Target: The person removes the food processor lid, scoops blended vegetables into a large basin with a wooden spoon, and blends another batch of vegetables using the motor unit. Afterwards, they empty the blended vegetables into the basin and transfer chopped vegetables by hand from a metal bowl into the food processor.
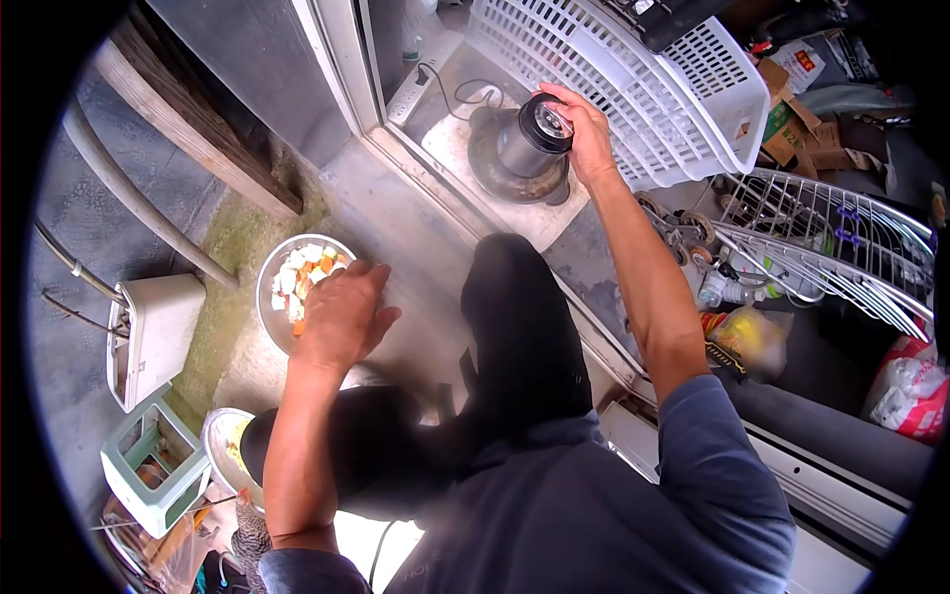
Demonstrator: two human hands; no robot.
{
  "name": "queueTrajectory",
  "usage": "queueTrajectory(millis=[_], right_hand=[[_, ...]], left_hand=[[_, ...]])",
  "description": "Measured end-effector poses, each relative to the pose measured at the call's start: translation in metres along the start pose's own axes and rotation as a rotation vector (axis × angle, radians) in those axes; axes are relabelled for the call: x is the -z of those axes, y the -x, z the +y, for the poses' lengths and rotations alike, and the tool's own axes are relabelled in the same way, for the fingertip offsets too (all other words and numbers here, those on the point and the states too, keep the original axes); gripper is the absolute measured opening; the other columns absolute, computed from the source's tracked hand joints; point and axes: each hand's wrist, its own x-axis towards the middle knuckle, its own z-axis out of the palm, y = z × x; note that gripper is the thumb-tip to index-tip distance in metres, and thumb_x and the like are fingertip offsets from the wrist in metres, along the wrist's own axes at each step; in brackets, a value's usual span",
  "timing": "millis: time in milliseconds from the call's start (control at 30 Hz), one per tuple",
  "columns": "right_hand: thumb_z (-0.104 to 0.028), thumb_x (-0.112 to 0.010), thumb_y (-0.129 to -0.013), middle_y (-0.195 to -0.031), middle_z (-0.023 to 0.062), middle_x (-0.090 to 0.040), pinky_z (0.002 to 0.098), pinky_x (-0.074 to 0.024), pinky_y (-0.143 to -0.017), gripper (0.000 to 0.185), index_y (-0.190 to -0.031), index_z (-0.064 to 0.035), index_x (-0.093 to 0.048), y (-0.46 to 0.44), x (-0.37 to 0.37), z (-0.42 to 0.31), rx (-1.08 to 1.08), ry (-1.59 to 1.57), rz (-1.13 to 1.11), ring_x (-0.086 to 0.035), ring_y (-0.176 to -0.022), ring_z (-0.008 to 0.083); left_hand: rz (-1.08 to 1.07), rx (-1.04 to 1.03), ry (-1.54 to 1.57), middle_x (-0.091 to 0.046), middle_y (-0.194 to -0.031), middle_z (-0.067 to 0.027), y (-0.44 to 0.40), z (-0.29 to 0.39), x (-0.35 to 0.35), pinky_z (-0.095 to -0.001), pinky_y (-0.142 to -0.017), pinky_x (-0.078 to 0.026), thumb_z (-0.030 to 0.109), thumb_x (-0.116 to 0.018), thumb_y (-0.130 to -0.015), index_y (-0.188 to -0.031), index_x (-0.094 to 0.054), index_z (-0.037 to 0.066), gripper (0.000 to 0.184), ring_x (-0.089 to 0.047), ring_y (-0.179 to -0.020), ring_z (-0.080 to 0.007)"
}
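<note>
My left hand [341,315] is over the right side of a round metal bowl [263,315] of chopped white and orange pieces [301,274]. Its thumb stands away from the fingers. The fingertips are partly hidden, and I see nothing held in them. My right hand [586,137] curls around the black rim at the top of an upright cylinder [526,147]. That cylinder rises from a dark, round-based machine [490,168], which stands on a pale slab [450,139]. Part of the rim is covered by my fingers.
A white plastic crate [633,84] stands behind the machine, near a power strip [409,94]. To the right is a wire rack [826,233]. A door track [426,183] crosses the floor. Another bowl [220,436] and a chicken [249,540] are at lower left.
</note>
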Motion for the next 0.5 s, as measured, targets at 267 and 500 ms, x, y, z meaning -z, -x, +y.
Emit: queueTrajectory(millis=[267, 500], right_hand=[[-0.004, -0.042, -0.092, -0.127, 0.0177, -0.07, 0.0314, -0.0509, -0.103, 0.047, -0.132, 0.0076, -0.062, 0.0038, -0.0032, -0.0059, -0.011, -0.002, 0.001, -0.067, -0.114, 0.0204], [-0.006, -0.048, -0.091, -0.114, 0.0092, -0.073, 0.0253, -0.0509, -0.093, 0.04, -0.121, 0.0033, -0.072, 0.0032, -0.0042, -0.0023, 0.027, -0.093, 0.03, -0.068, -0.099, 0.0135]], left_hand=[[-0.021, -0.011, -0.025, -0.068, -0.111, -0.0134, 0.0033, -0.0005, -0.0017, -0.0478, -0.09, -0.053, 0.026, -0.078, -0.086, -0.125, -0.064, 0.008, 0.045, -0.066, -0.107, -0.0351], [-0.027, -0.005, -0.042, -0.067, -0.11, -0.0118, 0.0059, 0.001, -0.0025, -0.0488, -0.089, -0.053, 0.027, -0.078, -0.086, -0.122, -0.064, 0.009, 0.043, -0.067, -0.107, -0.0339]])
